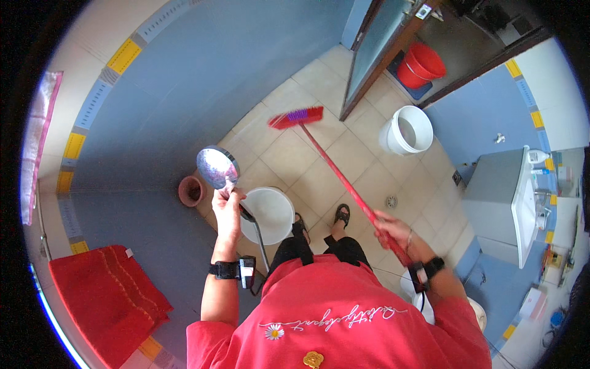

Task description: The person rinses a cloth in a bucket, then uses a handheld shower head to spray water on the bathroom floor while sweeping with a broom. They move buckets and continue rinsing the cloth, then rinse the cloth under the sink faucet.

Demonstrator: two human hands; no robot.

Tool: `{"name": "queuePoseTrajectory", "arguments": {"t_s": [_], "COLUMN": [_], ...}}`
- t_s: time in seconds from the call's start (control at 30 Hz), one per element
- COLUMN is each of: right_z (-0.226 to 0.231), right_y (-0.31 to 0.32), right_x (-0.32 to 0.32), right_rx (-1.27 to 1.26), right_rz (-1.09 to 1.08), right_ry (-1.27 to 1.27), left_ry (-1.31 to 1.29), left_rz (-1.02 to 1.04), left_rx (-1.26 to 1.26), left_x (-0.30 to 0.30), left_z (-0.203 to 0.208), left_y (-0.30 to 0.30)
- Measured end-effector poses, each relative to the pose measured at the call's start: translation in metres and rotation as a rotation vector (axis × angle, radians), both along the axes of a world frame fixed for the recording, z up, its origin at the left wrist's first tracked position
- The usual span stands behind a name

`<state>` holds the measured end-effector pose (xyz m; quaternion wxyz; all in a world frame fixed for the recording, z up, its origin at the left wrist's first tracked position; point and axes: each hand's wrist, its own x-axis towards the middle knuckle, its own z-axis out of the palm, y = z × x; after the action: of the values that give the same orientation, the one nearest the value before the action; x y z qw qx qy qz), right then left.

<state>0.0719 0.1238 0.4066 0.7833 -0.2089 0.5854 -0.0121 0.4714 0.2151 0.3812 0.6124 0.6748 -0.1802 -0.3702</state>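
Shower head (pixel 217 167): glossy, reflective. Broom (pixel 335 170): shiny plastic-looking handle, rough bristles. Red towel (pixel 104 295): matt cloth. Red bucket (pixel 408 76): smooth plastic. Floor tiles (pixel 362 142): smooth, faint sheen. Washbasin (pixel 524 218): glossy, ceramic-looking

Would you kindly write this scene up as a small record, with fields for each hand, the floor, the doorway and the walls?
Left hand: closed around the handle of a round shower head
Right hand: closed around the red handle of a long broom
Broom head: red and purple, out ahead over the tiled floor
Floor: white bucket, white tub, pinkish pot
Doorway: door open, red bucket beyond
Left wall: red towel
Right wall: white washbasin
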Motion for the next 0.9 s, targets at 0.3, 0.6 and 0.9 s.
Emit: {"name": "queuePoseTrajectory", "arguments": {"t_s": [0.3, 0.6, 0.9], "right_z": [-0.022, 0.019, -0.043], "right_y": [-0.022, 0.042, -0.05], "right_x": [0.036, -0.019, 0.02], "right_rx": [-0.14, 0.118, -0.206], "right_rz": [0.076, -0.018, 0.081], "right_ry": [-0.014, -0.008, -0.112], "left_ry": [-0.02, 0.024, -0.04], "left_rz": [0.012, 0.02, 0.01], "left_rx": [-0.09, -0.094, -0.049], "left_x": [-0.001, -0.005, -0.006], "left_z": [-0.006, -0.001, 0.002], "left_y": [-0.001, -0.004, -0.003]}}
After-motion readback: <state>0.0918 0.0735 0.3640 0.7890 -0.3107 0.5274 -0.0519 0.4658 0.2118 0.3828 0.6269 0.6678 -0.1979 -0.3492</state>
